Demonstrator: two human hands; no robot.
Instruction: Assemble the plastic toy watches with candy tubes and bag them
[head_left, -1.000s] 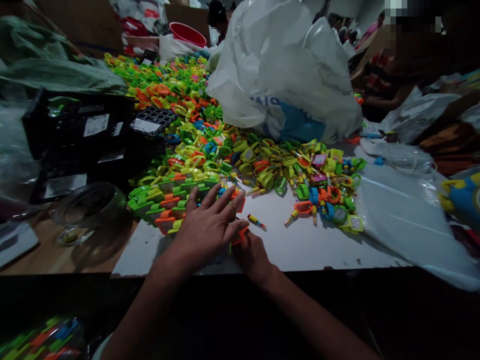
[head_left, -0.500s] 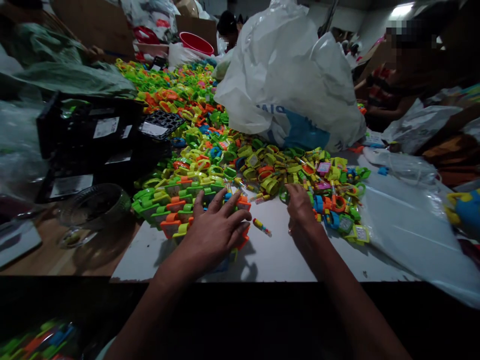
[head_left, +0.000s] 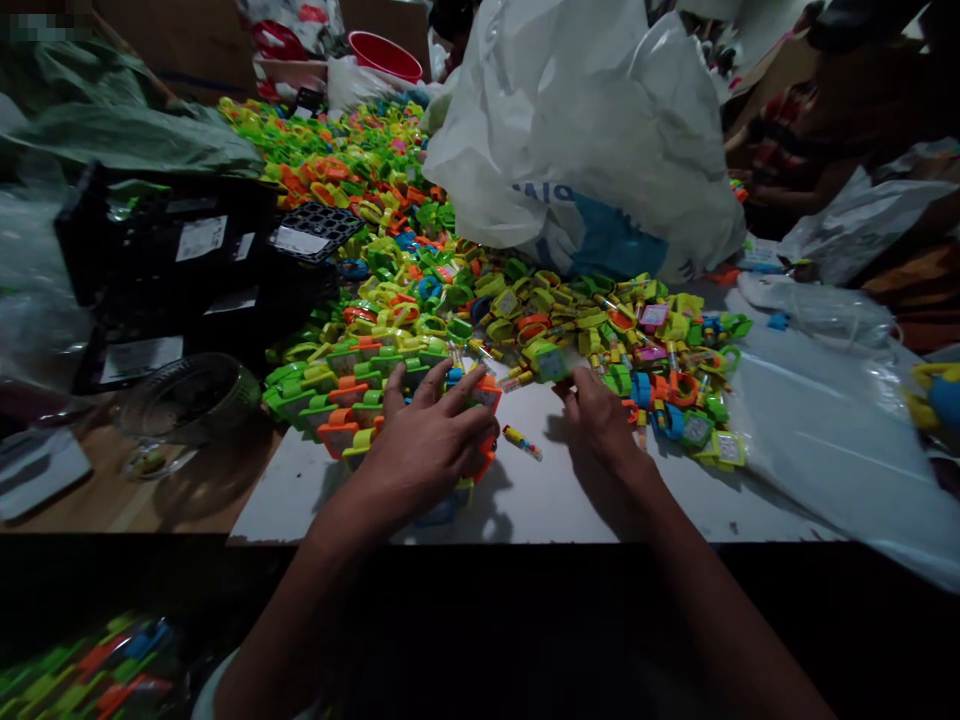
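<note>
Spread wide, my left hand [head_left: 427, 435] rests on the stacked toys [head_left: 339, 418] while my right hand [head_left: 600, 415] pinches a green toy [head_left: 550, 363] near the loose pile [head_left: 510, 305]

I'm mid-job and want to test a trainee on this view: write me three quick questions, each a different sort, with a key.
1. Multiple choice: what lies on the white tabletop between the left hand and the right hand?
a) scissors
b) small tube
c) spoon
2. True or false: the clear bowl stands between the two hands.
3. Fill in the colour: the right hand holds a mostly ____ piece.

Key: 1 b; 2 false; 3 green
</note>
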